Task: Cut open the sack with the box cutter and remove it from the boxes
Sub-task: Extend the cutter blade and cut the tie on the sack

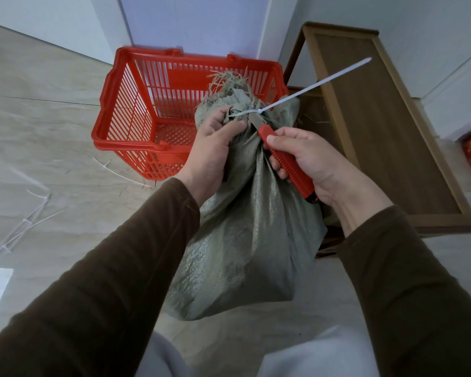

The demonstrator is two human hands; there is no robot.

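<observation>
One grey-green woven sack (245, 227) stands on the floor between the person's knees, its neck cinched by one white zip tie (305, 89). The left hand (211, 151) curls its fingers around the gathered neck. The right hand (307, 161) grips one red box cutter (286, 161), blade at the tie. One red basket (120, 115) sits behind; several loose ties (36, 210) litter the floor.

text: none legible | labels: none | numbers: none
</observation>
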